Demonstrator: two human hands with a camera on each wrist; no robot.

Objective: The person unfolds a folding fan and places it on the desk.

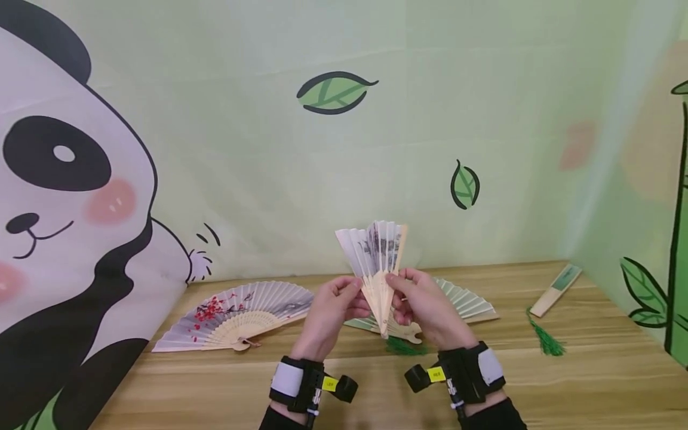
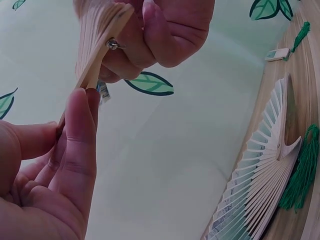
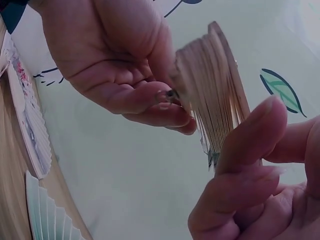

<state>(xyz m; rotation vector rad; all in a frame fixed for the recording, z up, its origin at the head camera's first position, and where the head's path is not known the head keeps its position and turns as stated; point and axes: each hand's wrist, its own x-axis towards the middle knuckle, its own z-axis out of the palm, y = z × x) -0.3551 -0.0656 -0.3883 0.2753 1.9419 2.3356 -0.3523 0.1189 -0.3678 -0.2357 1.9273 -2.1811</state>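
Above the table a partly spread folding fan (image 1: 380, 251), white with a dark printed picture and pale wooden ribs, is held upright between both hands. My left hand (image 1: 329, 307) pinches its left edge between thumb and fingers, as the left wrist view also shows. On the opposite edge, the thumb and curled fingers of my right hand (image 1: 430, 304) grip the ribs. The ribs (image 3: 215, 95) stack tightly near the pivot in the right wrist view, and a small metal rivet (image 2: 114, 44) shows at the pivot in the left wrist view.
Behind the hands a pale green fan (image 1: 467, 300) lies spread on the wooden table (image 1: 376, 394), its green tassel (image 1: 405, 346) in front. To the left lies a spread fan with red blossoms (image 1: 242, 313). A folded fan (image 1: 556, 291) with a green tassel lies at right.
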